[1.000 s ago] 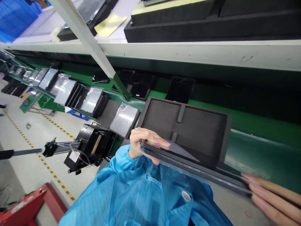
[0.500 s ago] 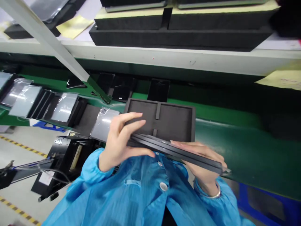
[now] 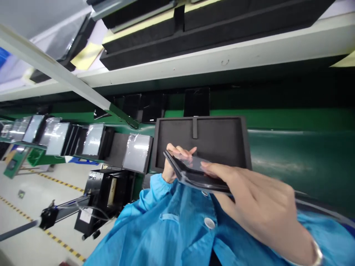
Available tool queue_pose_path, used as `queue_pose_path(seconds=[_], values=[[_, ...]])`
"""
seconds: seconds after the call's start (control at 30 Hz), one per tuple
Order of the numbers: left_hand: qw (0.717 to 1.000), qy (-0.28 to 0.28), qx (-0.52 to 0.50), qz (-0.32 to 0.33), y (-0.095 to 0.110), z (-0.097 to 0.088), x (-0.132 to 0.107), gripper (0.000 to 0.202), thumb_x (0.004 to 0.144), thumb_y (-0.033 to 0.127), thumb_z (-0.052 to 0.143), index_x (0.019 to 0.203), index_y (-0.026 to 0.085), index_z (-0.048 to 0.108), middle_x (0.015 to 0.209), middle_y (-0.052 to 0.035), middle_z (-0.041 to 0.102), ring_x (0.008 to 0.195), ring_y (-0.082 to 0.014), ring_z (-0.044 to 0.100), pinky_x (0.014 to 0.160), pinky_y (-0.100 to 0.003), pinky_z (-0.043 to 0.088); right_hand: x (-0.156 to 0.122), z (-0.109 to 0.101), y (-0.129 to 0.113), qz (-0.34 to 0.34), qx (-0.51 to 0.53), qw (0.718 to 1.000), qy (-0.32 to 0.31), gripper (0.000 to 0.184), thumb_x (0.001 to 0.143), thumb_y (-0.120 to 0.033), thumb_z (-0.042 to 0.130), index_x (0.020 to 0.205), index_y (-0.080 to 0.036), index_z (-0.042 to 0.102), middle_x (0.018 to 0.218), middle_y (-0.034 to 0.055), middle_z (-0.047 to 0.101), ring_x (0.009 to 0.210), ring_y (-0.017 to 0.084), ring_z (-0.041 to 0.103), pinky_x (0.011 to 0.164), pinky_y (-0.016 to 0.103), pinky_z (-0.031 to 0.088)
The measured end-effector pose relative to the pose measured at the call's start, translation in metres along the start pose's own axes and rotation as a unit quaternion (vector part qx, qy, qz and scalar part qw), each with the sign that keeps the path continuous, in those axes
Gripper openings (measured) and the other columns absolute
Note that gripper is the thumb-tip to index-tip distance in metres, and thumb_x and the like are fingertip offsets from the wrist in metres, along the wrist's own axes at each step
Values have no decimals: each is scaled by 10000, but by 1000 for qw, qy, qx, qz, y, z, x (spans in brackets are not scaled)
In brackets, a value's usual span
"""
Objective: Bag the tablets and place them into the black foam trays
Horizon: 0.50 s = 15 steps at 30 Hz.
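In front of my chest, a dark, flat, glossy tablet-like panel [image 3: 199,168] is tilted, with shiny clear film showing along its near edge. My right hand [image 3: 257,199] grips its right side, thumb underneath and fingers on the upper face. At the left end my left hand [image 3: 177,157] is closed on its far edge, its palm partly hidden behind the panel. The edge looks layered, but I cannot tell whether it is one piece or several. Just beyond lies a black foam tray [image 3: 222,146] with shallow recesses and a short divider, on the green bench.
Film-covered panels on black foam trays, one of them silver [image 3: 137,151], line the bench to the left. Dark panels [image 3: 196,101] lie behind the tray. Above runs a white shelf [image 3: 199,66] with black foam blocks; a slanted white post [image 3: 61,79] stands left.
The held panel has turned from edge-on to showing its glossy face. My right hand has come closer to the camera, and my left hand has moved to the far edge. The view has shifted.
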<state>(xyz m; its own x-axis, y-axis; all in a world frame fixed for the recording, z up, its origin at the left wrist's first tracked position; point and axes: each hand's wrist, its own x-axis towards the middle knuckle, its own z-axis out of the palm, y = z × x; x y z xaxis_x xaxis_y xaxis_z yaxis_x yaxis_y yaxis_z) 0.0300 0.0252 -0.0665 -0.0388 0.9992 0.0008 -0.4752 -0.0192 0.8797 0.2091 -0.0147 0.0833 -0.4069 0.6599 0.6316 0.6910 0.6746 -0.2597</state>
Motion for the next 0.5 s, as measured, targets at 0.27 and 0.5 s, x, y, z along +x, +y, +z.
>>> queue_pose_path(seconds=[0.27, 0.5], values=[[998, 15, -55, -32, -10, -4, -10, 637, 817, 702, 665, 735, 235, 240, 579, 75, 443, 577, -130, 594, 954, -510, 566, 4, -5, -9, -14, -17, 1000, -8, 202, 1034, -98, 475, 1088, -148, 663, 943, 112, 811, 736, 258, 793, 633, 348, 666], [993, 15, -93, -77, -7, -5, -16, 546, 824, 651, 693, 753, 226, 356, 646, 69, 502, 632, -128, 582, 1032, -568, 512, 9, -5, -12, -24, 19, 1000, 5, 178, 1015, -32, 510, 1047, -133, 652, 968, 151, 807, 820, 264, 806, 681, 320, 656]])
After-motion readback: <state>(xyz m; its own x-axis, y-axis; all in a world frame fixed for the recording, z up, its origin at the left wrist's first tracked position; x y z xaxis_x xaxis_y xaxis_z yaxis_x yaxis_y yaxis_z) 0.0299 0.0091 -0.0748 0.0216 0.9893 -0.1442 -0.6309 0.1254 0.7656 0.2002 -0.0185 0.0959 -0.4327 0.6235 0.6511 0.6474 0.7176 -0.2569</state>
